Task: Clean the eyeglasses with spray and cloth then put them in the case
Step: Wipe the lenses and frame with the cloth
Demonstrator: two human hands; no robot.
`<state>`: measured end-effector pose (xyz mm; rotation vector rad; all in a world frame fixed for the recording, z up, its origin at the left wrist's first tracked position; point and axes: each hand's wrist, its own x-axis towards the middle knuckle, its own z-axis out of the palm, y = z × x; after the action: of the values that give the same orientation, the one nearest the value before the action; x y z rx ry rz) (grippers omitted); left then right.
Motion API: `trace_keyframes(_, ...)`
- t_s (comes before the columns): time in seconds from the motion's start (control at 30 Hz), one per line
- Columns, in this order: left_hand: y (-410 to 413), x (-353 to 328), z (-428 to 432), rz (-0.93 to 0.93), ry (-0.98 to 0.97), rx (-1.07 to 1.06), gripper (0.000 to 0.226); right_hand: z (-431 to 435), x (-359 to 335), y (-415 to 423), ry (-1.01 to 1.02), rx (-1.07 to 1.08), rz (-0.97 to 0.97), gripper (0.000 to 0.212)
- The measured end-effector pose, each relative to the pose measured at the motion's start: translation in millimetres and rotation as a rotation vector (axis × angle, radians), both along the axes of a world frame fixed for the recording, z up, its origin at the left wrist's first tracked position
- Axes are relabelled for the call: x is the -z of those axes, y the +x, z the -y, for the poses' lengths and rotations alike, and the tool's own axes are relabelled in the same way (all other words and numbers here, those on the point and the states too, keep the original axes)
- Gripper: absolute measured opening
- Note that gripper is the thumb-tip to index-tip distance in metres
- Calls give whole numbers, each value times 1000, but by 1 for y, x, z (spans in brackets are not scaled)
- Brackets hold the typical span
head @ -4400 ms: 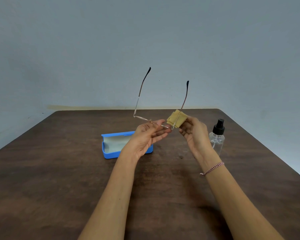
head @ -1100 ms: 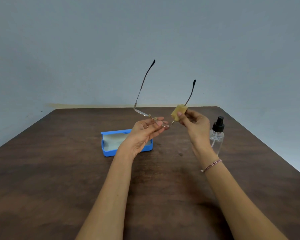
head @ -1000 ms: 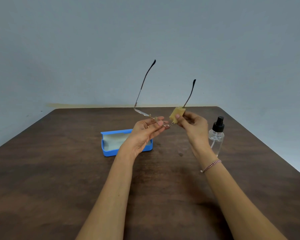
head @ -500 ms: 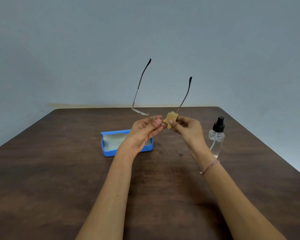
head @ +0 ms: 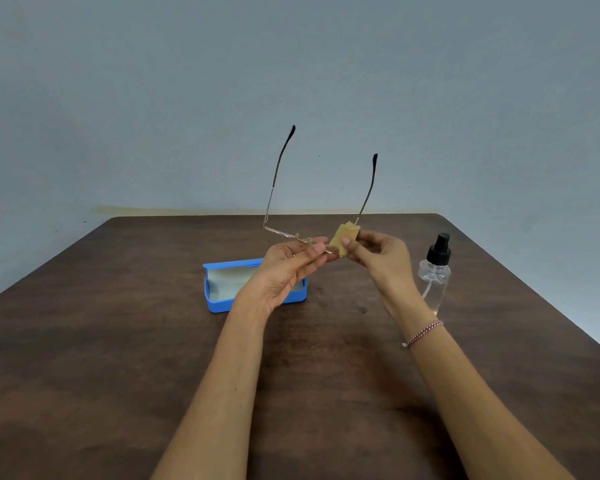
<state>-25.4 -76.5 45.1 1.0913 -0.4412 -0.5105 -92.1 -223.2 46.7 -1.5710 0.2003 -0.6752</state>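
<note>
Thin-framed eyeglasses (head: 276, 188) are held above the table with both temple arms pointing up and away from me. My left hand (head: 284, 271) pinches the frame near the bridge, under the left lens. My right hand (head: 378, 258) grips a folded yellow cloth (head: 342, 239) wrapped around the right lens, thumb pressed on the cloth. The open blue case (head: 219, 289) lies on the table behind my left hand, which hides part of it. A clear spray bottle (head: 433, 275) with a black pump top stands upright to the right of my right hand.
Everything rests on a dark brown wooden table (head: 118, 358) set against a plain grey wall (head: 153, 98). The table's right edge runs diagonally just beyond the bottle. A thin bracelet (head: 425, 332) circles my right wrist.
Over the last second my right hand and the cloth slid a little left along the right lens, towards my left hand. The glasses tilted slightly; the case and bottle stayed put.
</note>
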Motion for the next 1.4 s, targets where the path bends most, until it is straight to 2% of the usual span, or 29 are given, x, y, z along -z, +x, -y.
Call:
trace_keyframes(0.1,-1,1,-1,18,39,57,29,5,-6,-2,13,100,83,13)
trace_keyframes(0.2,-1,2,-4,52,95,132,30,11,-14,-5,81,171,189,20)
trace_keyframes(0.3,0,3,-8,80,161,187,27,18,-20,-8,103,263,258,17)
trace_keyframes(0.4,1,3,-11,89,192,213,29,22,-22,-10,62,325,299,29)
trace_keyframes(0.53,2,2,-11,95,166,173,27,19,-19,-7,7,293,245,24)
trace_keyframes(0.73,3,1,-6,63,64,75,29,11,-5,0,-15,72,80,14)
trace_keyframes(0.9,5,0,-4,21,38,-5,28,1,3,3,-75,-33,-57,28)
trace_keyframes(0.97,4,0,-6,11,47,18,27,1,2,2,-50,-21,-35,27)
trace_keyframes(1.07,3,1,-7,37,69,65,29,6,-5,-2,31,63,89,11)
trace_keyframes(1.17,0,1,-4,53,74,71,28,9,-9,-5,74,108,154,10)
trace_keyframes(1.33,3,-1,-4,13,42,14,27,-1,-1,-2,-6,-47,-50,20)
trace_keyframes(1.4,4,0,-7,12,53,34,30,-2,-2,-2,-7,-47,-50,25)
